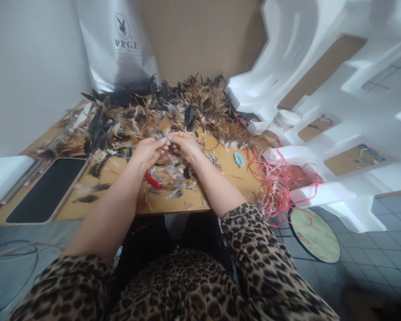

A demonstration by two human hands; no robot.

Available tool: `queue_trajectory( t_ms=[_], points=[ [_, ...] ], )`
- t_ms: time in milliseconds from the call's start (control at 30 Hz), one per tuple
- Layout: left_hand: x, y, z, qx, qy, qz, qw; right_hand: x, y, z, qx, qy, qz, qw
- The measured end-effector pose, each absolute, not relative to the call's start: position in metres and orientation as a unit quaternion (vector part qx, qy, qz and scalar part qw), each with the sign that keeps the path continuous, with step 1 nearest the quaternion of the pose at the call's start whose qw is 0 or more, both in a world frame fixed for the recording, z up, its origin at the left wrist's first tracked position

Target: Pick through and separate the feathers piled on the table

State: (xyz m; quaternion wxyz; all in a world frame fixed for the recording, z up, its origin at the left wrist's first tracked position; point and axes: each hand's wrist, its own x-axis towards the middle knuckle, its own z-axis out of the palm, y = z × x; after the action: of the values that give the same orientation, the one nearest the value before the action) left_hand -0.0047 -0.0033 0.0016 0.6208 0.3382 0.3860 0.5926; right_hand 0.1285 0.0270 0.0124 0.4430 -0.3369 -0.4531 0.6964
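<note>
Pinching a tiny pale piece between them, left hand and right hand meet near brown feathers.

A yellowish-brown counter stood beside a pale wall, with grey tiled floor at the right

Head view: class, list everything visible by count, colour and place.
Table: one, yellowish, centre
Feathers: many, brown and black, centre
Phone: one, black, left
Slab: one, white, left
Bag: one, silvery, back left
Foam: count unclear, white, right
Jar: one, clear, right
Strings: many, reddish, right
Ring: one, blue, right of centre
Curved piece: one, red, centre
Disc: one, greenish, lower right
Cables: several, mixed, lower left
Sleeves: two, spotted, bottom
Left hand: one, bare, centre
Right hand: one, bare, centre
</note>
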Motion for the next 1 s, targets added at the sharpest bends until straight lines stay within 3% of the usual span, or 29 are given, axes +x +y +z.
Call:
queue_trajectory(
  t_ms=[600, 1000],
  points=[
    [-0.001, -0.005, 0.004, 0.322, 0.408, 0.576, 0.630, 0.117, 0.021, 0.007, -0.328, -0.446, 0.634, 0.540],
    [0.002, -0.011, 0.007, 0.409, 0.469, 0.567, 0.540, 0.128, 0.025, 0.011, -0.312, -0.517, 0.613, 0.510]
  ],
)
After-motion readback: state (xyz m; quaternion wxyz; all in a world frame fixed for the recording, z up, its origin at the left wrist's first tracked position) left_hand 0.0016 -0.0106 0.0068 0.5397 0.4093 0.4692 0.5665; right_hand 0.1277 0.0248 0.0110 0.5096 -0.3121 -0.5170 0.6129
